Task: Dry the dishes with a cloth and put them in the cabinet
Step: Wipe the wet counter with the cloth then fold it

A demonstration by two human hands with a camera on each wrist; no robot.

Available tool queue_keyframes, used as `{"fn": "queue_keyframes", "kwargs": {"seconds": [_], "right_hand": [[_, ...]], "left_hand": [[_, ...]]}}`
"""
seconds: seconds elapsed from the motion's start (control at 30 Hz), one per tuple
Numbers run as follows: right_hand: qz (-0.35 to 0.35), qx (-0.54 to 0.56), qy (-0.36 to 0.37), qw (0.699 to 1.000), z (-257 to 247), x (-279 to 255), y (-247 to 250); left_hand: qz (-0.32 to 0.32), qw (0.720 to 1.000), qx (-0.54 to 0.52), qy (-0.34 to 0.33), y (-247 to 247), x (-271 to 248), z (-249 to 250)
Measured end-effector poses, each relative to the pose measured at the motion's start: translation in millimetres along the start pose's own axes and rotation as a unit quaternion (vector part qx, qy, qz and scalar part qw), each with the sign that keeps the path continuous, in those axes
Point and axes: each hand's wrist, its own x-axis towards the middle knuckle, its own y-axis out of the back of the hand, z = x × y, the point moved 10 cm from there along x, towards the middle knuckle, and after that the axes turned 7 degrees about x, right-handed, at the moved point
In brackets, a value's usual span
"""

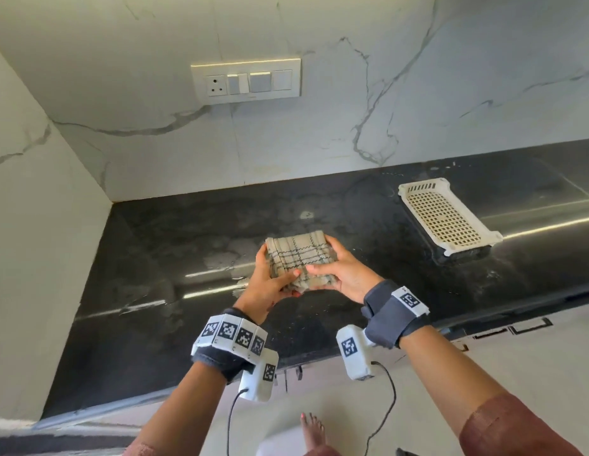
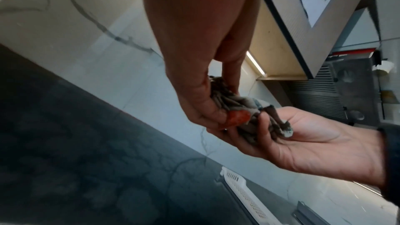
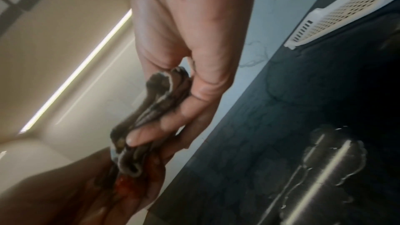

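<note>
A folded beige cloth (image 1: 299, 255) with dark check lines is held in the air over the black countertop (image 1: 187, 245), between both hands. My left hand (image 1: 270, 281) grips its left and near edge, thumb on top. My right hand (image 1: 339, 274) grips its right side, thumb across the top and fingers underneath. The left wrist view shows the left hand (image 2: 194, 95) pinching the bunched cloth (image 2: 233, 102) against the right hand (image 2: 314, 143). In the right wrist view, the fingers of the right hand (image 3: 194, 78) curl round the cloth's folded edges (image 3: 155, 102). No dish is in view.
A white perforated plastic basket (image 1: 447, 218) lies on the counter at the right, its mesh bare. Wet patches (image 1: 227, 258) spread on the counter under the cloth. A switch panel (image 1: 247, 80) sits on the marble back wall. A side wall (image 1: 39, 225) closes the left.
</note>
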Motion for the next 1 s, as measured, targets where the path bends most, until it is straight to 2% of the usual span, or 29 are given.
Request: {"fn": "queue_keyframes", "kwargs": {"seconds": [0.07, 0.13, 0.3, 0.4, 0.53, 0.7, 0.77, 0.9, 1.0], "right_hand": [[0.014, 0.019, -0.022, 0.999, 9.2, 7.5, 28.7], [0.041, 0.036, -0.036, 0.998, 11.9, 14.2, 63.4], [0.073, 0.034, -0.054, 0.995, -6.6, 26.4, 151.3], [0.097, 0.017, -0.055, 0.994, -33.5, 35.8, 205.1], [0.156, 0.014, -0.043, 0.987, -72.0, 48.2, 282.1], [0.253, 0.075, 0.007, 0.965, -109.2, 61.9, 378.5], [0.28, 0.065, 0.012, 0.958, -114.9, 68.3, 409.9], [0.315, -0.009, -0.037, 0.948, -107.6, 83.0, 452.8], [0.364, -0.114, -0.067, 0.922, -96.5, 91.1, 484.9]], "left_hand": [[0.042, 0.998, -0.013, 0.046, -8.0, 19.0, -18.1], [0.046, 0.996, -0.011, 0.075, -27.0, 41.6, -34.2], [-0.063, 0.988, 0.09, 0.106, -98.5, 95.9, -59.5], [-0.11, 0.962, 0.233, 0.088, -122.1, 120.0, -68.1], [-0.122, 0.911, 0.391, 0.047, -125.9, 145.3, -81.8], [-0.123, 0.863, 0.491, 0.021, -121.8, 163.0, -105.0], [-0.125, 0.845, 0.52, 0.018, -118.6, 167.0, -116.1], [-0.108, 0.831, 0.546, -0.006, -113.4, 172.2, -127.4], [-0.099, 0.822, 0.56, -0.038, -114.4, 176.7, -128.9]]}}
